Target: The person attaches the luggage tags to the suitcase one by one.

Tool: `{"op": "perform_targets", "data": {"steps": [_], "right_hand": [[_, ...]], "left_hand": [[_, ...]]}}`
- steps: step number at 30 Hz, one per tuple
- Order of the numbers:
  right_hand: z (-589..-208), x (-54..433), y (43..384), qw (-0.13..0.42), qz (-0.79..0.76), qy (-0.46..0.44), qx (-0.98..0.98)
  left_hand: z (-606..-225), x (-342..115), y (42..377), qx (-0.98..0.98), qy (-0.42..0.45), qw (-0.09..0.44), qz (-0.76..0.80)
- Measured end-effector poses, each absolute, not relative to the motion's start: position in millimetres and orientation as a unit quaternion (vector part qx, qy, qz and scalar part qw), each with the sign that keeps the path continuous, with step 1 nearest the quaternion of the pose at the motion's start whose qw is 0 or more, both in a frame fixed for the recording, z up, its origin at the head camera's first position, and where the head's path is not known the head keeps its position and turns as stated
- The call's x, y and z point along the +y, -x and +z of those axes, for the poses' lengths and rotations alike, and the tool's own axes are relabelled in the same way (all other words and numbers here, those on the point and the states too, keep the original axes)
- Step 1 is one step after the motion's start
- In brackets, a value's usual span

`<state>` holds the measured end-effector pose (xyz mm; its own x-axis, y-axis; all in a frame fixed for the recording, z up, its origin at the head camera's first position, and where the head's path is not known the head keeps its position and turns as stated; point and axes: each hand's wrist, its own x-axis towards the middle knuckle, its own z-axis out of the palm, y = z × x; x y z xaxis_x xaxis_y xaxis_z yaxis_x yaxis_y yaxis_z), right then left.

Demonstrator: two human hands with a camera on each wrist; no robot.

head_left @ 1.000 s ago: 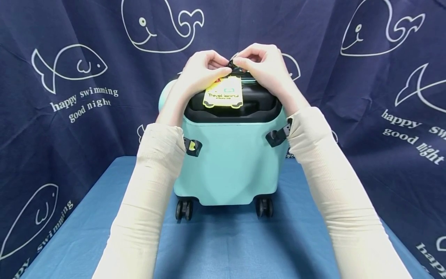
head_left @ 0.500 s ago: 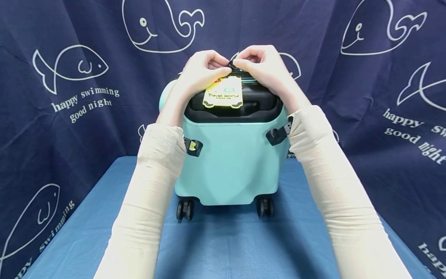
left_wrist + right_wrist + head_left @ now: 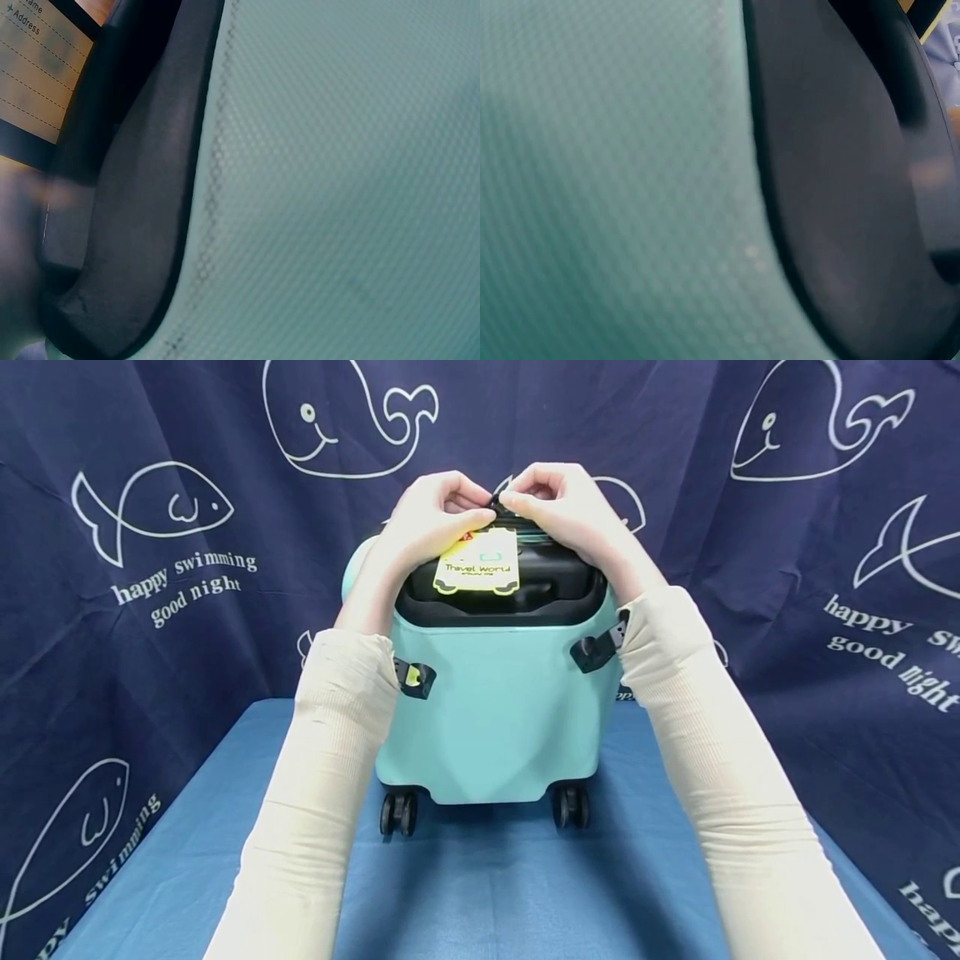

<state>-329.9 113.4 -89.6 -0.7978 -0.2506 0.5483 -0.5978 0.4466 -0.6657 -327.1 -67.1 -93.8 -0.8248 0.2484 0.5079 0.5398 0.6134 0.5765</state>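
A light turquoise suitcase [image 3: 495, 710] stands upright, with a black recessed panel [image 3: 555, 602] at its upper front. Against that panel hangs a yellow luggage tag [image 3: 477, 564] printed "Travel World". Above the tag, my left hand [image 3: 435, 518] pinches a thin black strap [image 3: 495, 502] between thumb and fingers. From the other side my right hand [image 3: 568, 512] pinches the same strap, fingertips almost meeting the left ones. Fingers hide most of the strap. In the left wrist view the tag's lined back [image 3: 45, 64] shows the word "Address"; the right wrist view is mostly turquoise shell [image 3: 615, 180].
The suitcase rests on black double wheels [image 3: 398, 812] on a blue cloth-covered table [image 3: 480, 893]. Behind it hangs a navy curtain [image 3: 480, 410] with white whale and fish drawings. Black wrist straps [image 3: 596, 652] sit at both cuffs, close in front of the shell.
The luggage tag has shifted slightly left and tilted a little. Both hands keep their pinch at the strap, with only small finger movement. The suitcase has stayed in place.
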Motion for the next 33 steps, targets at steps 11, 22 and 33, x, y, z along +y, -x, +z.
{"op": "perform_targets", "data": {"steps": [11,22,33], "right_hand": [[-87.1,114.1,327.5,0.152,0.431,-0.252,-0.853],[-88.5,113.5,329.0,0.183,0.423,-0.251,-0.851],[-88.4,114.2,326.8,0.166,0.47,-0.276,-0.822]], "left_hand": [[-94.9,-68.0,327.2,-0.877,0.228,0.194,-0.376],[-95.0,-68.0,327.2,-0.875,0.225,0.193,-0.382],[-94.1,-68.4,326.6,-0.876,0.225,0.192,-0.381]]}}
